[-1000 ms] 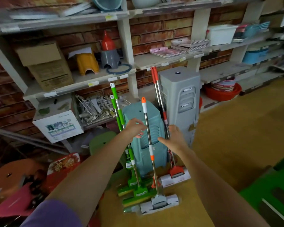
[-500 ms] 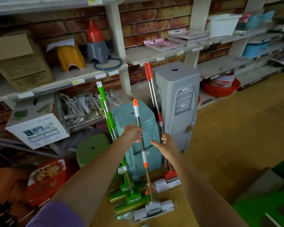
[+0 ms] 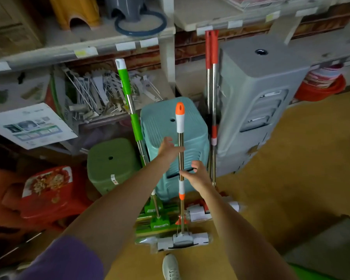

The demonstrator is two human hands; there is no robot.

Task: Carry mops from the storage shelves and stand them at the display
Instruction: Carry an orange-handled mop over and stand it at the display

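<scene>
An orange-and-white mop (image 3: 179,122) stands upright on the floor right in front of me, its grey head (image 3: 182,240) still wrapped. My left hand (image 3: 167,148) grips its steel pole just below the white grip. My right hand (image 3: 197,175) is lower on the pole, fingertips touching it from the right and thumb held apart. Two green-handled mops (image 3: 124,81) lean to the left of it. Two red-handled mops (image 3: 211,49) lean to the right, against the grey stools.
A teal stool stack (image 3: 192,126) stands behind the mop, with a taller grey stack (image 3: 261,81) to its right and green (image 3: 111,158) and red (image 3: 49,190) stools to its left. Cluttered shelves (image 3: 89,51) run along the back. Bare wooden floor (image 3: 291,158) lies right; my shoe (image 3: 171,266) is below.
The view has dropped and moved closer to the mops. My right hand shifted left from the red-handled mops onto the orange mop's pole, and my left hand closed on that pole.
</scene>
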